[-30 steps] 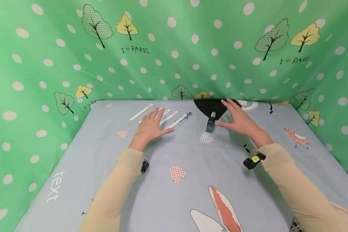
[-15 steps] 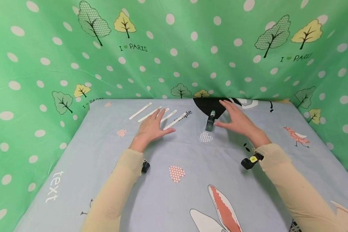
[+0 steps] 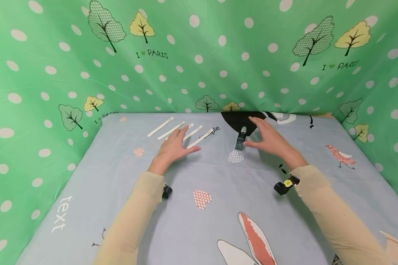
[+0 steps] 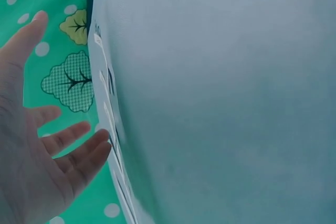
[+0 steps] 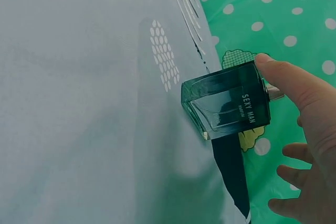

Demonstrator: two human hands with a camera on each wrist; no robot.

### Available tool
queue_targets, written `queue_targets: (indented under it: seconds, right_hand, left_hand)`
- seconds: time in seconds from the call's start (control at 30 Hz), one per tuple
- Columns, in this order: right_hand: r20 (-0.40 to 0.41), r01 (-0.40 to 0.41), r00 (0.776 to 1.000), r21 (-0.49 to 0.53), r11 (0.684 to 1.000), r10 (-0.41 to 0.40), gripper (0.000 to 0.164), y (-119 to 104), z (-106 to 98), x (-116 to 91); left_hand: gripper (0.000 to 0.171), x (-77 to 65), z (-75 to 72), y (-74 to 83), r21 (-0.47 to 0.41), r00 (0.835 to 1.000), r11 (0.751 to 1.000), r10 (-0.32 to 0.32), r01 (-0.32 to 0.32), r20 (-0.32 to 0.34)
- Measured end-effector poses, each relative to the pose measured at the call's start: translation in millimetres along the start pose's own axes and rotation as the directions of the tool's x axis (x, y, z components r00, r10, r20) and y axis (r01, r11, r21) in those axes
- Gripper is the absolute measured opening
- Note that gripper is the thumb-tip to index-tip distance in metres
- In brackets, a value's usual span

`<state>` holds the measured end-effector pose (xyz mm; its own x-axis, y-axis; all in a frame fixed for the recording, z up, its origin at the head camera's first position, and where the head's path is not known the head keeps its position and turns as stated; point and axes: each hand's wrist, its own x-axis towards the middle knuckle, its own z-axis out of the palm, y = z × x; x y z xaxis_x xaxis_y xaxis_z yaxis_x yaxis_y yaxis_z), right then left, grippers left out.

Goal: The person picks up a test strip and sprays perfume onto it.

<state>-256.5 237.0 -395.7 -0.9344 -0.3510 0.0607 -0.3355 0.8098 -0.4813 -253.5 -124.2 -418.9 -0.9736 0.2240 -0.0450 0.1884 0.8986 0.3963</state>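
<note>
A dark green glass perfume bottle (image 3: 240,142) stands on the blue cloth near the far edge. In the right wrist view, the bottle (image 5: 228,100) bears the lettering "SEXY MAN PARFUM". Just right of it is my right hand (image 3: 270,140), fingers spread and curved, holding nothing. Its thumb (image 5: 286,74) is at the bottle's edge; whether they touch I cannot tell. Several narrow white paper strips (image 3: 200,138) lie side by side at the far left of centre. Over their near ends hovers my left hand (image 3: 174,147), fingers spread and thumb pointing right, partly hiding some strips.
A blue cloth (image 3: 185,228) printed with hearts, rabbit ears, a bird and lettering covers the table. Behind and at both sides hangs a green dotted curtain (image 3: 199,59). Each wrist wears a small black camera (image 3: 282,187).
My right hand has shifted slightly left, its thumb now nearer the bottle. The left hand's fingers look a little more bent. The bottle and strips stay in place.
</note>
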Motion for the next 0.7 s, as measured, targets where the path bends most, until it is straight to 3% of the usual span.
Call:
queue_targets:
  seconds: [0.33,0.7]
  right_hand:
    - [0.005,-0.005,1.0,0.0,1.0,0.005,0.103,0,8,3]
    - [0.018,-0.007,1.0,0.017,1.0,0.006,0.103,-1,17,7]
  left_hand:
    - [0.101,2.5,4.4,-3.3,-0.103,0.999,0.994,-0.036,0.036,0.004]
    - [0.045,7.1,4.5,-4.2,-0.179,0.998,0.982,-0.063,0.062,-0.001]
